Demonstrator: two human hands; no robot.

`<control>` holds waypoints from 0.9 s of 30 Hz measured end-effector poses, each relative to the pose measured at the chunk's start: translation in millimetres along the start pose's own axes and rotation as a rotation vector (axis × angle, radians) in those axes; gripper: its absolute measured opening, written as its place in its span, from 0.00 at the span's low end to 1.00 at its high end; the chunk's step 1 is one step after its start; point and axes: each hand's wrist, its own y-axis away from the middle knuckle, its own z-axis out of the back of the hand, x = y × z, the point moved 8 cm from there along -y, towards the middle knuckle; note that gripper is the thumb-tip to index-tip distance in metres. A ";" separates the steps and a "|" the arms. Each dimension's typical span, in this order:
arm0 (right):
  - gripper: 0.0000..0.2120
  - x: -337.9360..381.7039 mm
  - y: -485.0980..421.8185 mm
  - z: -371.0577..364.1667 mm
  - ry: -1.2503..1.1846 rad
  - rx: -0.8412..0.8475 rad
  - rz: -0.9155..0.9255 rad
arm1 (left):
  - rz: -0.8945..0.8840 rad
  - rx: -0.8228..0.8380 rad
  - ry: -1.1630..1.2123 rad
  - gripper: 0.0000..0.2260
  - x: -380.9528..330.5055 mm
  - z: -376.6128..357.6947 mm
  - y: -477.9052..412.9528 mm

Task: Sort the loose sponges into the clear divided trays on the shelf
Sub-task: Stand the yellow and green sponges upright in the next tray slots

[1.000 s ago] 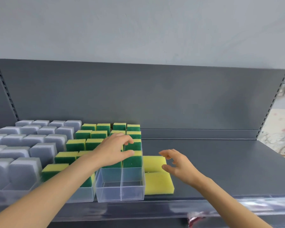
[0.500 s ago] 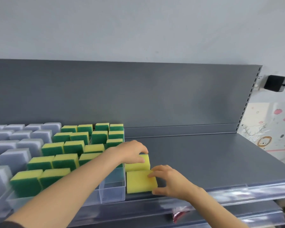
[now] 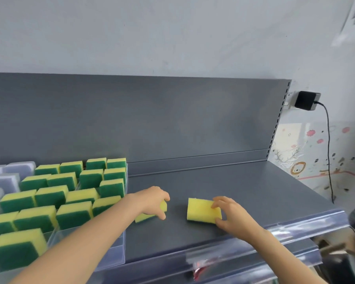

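Two loose yellow sponges lie on the grey shelf (image 3: 244, 193). My left hand (image 3: 154, 201) is closed over the left sponge (image 3: 143, 217), which sits just right of the clear divided tray (image 3: 117, 261). My right hand (image 3: 232, 216) pinches the right sponge (image 3: 202, 211) by its right end, a hand's width away from the other one. The tray's compartments hold several upright yellow-and-green sponges (image 3: 74, 216); its front right compartment shows no sponge, though my left forearm covers part of it.
Grey-white sponges (image 3: 6, 179) fill trays at the far left. The shelf's back panel (image 3: 172, 124) rises behind. A clear price strip (image 3: 275, 238) runs along the front edge. A black charger (image 3: 306, 100) with a hanging cable sits on the wall at right.
The view has swung right. My left hand left the tray and closed on the rear sponge; my right hand gripped the front sponge and drew it rightward, so the two sponges now lie apart.
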 end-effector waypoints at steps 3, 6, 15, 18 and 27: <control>0.23 -1.8 -1.7 1.3 -0.005 -0.018 -0.020 | 0.001 -0.056 0.021 0.29 -2.7 5.6 -3.4; 0.27 8.5 -7.8 1.5 0.045 -0.041 0.005 | 0.020 -0.118 -0.028 0.31 -3.2 12.1 -5.8; 0.37 30.9 -29.8 -23.2 0.219 0.042 0.004 | 0.108 -0.015 0.061 0.26 7.4 -5.2 -11.2; 0.33 27.9 -32.0 -19.5 0.212 0.029 -0.028 | 0.095 -0.019 0.089 0.23 6.9 -3.0 -10.1; 0.21 26.4 -19.7 6.6 -0.354 -0.030 -0.073 | 0.006 -0.195 0.382 0.15 -8.6 28.0 5.1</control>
